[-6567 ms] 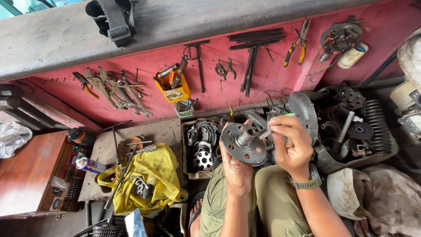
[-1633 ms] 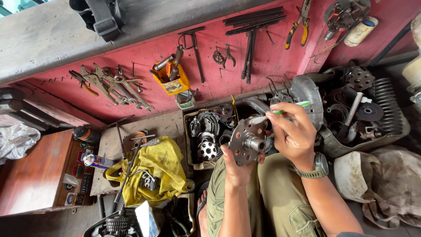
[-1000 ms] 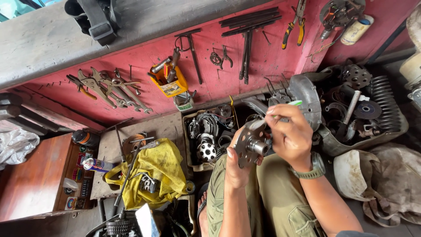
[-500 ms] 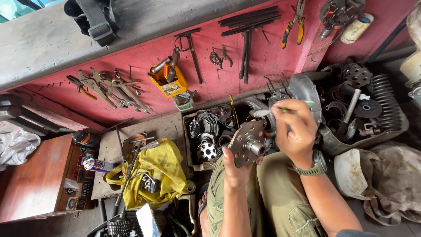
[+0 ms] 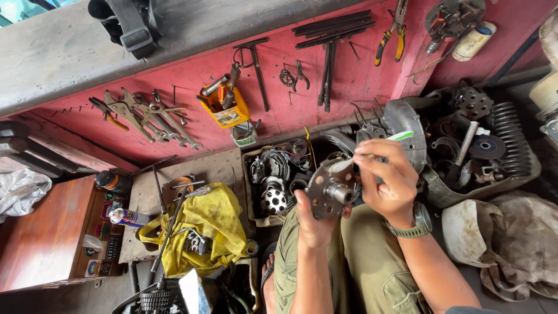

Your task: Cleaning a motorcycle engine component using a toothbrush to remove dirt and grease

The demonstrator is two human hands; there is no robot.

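Red tool wall (image 5: 192,81) behind | left hand (image 5: 317,224) cups round metal hub (image 5: 330,187), steadying it | right hand (image 5: 386,180) fingers pinch green-handled brush (image 5: 372,145) (bristles meeting hub face).

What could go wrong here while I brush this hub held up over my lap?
The hub rests only in the left hand, over the knees; a slip could drop it onto the legs. The right hand works the toothbrush close to the hub's edge, so fingers could scrape. Loosened grit may fall on the trousers.

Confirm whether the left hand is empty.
No, the left hand holds up a round metal hub while the right hand brushes it.
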